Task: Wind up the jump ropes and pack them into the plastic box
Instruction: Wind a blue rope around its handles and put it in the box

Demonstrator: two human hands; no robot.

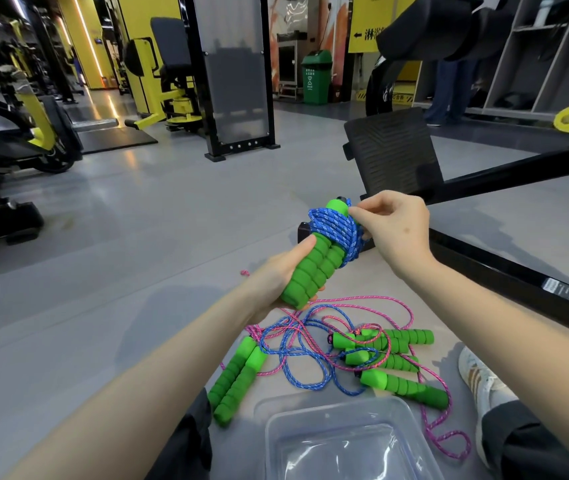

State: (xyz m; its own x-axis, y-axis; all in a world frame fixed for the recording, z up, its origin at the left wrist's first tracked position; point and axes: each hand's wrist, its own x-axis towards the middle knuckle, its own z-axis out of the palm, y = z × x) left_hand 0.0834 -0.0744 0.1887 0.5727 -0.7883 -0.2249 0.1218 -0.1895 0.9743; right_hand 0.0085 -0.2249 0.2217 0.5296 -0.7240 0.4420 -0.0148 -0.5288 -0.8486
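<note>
Left hand (278,278): closed round paired green handles (314,268), blue rope (336,226) wound about their upper end. Right hand (395,225): pinching that rope by the handle tops. Floor (137,237): loose ropes (328,348), pink and blue, tangled. Box (345,441): clear plastic, nothing inside. Sign (368,26): yellow, arrow, script unreadable.

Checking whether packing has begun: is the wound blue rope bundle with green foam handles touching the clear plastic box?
Apart. The head view shows the blue rope bundle held up in the left hand, with floor and loose ropes between it and the clear plastic box.
</note>
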